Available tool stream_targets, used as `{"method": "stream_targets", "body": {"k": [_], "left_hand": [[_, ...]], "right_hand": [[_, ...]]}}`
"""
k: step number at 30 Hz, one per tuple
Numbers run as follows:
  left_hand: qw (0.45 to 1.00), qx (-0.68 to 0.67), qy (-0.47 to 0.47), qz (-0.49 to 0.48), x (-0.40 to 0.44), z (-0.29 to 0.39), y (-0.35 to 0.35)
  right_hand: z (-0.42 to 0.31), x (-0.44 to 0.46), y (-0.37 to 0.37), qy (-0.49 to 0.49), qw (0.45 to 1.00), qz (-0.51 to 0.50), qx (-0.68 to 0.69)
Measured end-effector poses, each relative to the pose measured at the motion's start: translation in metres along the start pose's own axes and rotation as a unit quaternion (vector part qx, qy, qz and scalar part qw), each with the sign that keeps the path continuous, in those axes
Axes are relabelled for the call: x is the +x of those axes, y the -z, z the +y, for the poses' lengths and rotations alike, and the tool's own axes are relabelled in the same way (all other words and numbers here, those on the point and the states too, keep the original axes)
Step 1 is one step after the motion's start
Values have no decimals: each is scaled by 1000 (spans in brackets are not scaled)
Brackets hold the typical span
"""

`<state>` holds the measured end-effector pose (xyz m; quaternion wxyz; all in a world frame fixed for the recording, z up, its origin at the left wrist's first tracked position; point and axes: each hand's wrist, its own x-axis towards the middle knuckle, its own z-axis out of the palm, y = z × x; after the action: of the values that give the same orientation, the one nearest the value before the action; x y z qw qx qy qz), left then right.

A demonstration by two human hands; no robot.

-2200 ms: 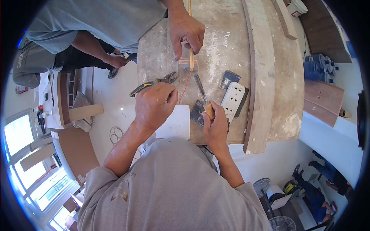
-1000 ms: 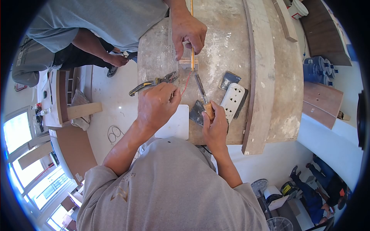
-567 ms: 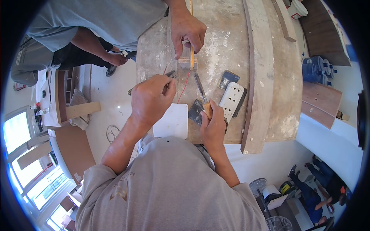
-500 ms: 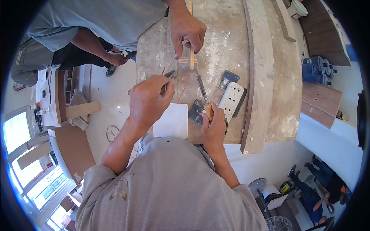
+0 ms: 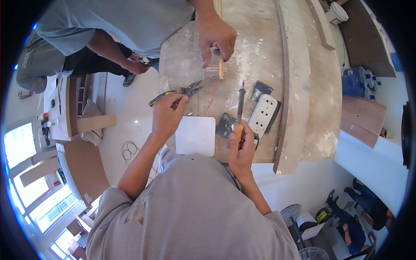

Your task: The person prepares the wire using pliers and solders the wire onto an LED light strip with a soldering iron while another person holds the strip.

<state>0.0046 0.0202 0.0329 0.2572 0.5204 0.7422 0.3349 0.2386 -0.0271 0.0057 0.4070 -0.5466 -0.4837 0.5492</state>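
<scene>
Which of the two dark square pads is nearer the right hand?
The near pad, beside the white panel and close to the soldering iron; the other pad lies farther off, by the far end of the power strip.

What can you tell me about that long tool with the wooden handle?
The tool has a light brown, wood-like handle and a straight, dark, metal-looking shaft narrowing to a thin tip. The right hand grips the handle, pointing the tip away from the wearer. The shaft is left of the white power strip; whether it touches the table is unclear.
</scene>
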Motion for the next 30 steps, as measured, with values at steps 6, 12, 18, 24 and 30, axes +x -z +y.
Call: {"method": "stream_targets", "body": {"k": [6,12,18,24,30], "left_hand": [[990,83,-111,-17,3,-42,-21],[978,135,-162,6,-14,-25,-2],[968,-205,34,-143,-37,43,16],[951,-232,18,-202,-39,58,8],[960,-134,44,-241,-38,71,11]], "right_hand": [[6,-3,-2,3,998,36,57],[-3,-5,1,-7,998,55,32],[-46,22,-6,-76,967,-10,243],[-59,41,-13,-62,952,-82,288],[-53,47,-8,-49,963,-87,249]]}}
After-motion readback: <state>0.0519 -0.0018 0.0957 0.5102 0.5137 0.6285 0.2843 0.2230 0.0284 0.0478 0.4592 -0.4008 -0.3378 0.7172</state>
